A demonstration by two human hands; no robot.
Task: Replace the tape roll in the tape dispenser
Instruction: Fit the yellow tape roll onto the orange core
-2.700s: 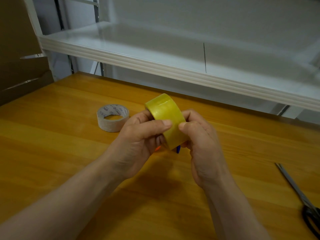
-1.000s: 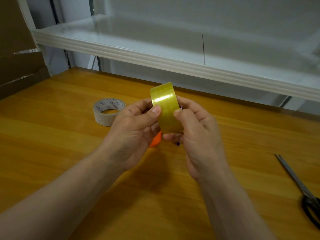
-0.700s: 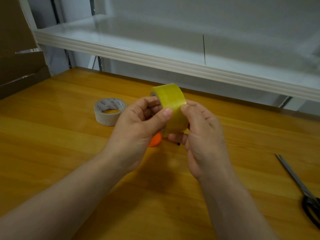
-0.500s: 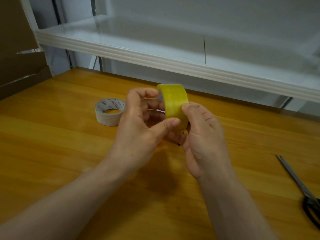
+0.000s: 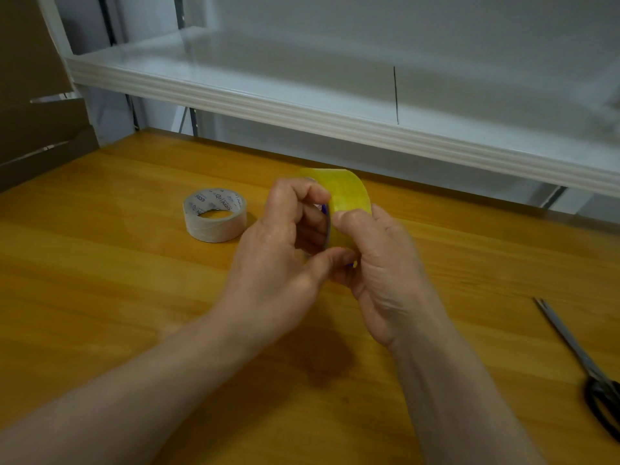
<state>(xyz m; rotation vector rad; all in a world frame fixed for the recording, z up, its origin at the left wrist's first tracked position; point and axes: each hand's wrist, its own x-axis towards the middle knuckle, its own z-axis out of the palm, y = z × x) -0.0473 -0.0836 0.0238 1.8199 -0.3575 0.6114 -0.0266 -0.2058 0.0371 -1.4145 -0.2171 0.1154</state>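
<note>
Both hands are up over the table, close together, and they share one thing. The left hand (image 5: 278, 250) is curled. Its fingers reach into the hole of the yellow tape roll (image 5: 347, 196) and its thumb comes up under the roll. The right hand (image 5: 382, 263) is curled too. Its thumb presses on the yellow band from the front, and its other fingers go behind the roll, where I cannot see them. So both hands are closed on the roll, and neither one is free.

The roll stands on its edge, like a wheel. Its hole points sideways, toward the left hand, and the wide yellow band faces up and toward the person. A bit of blue shows at the hole, but it is too small to tell what it is. I think the hands are feeling for the loose end of the tape.

I cannot see the tape dispenser. If it is there, the hands hide it. So I cannot say which way the roll must go to reach it. My guess is that the sideways hole is what counts, because a roll slides on through its hole.

Farther out, an old grey tape roll (image 5: 214, 214) lies flat on the wooden table (image 5: 100, 280), near the left hand. Scissors (image 5: 583, 360) lie well off to the right. A white shelf (image 5: 302, 105) runs along the back.
</note>
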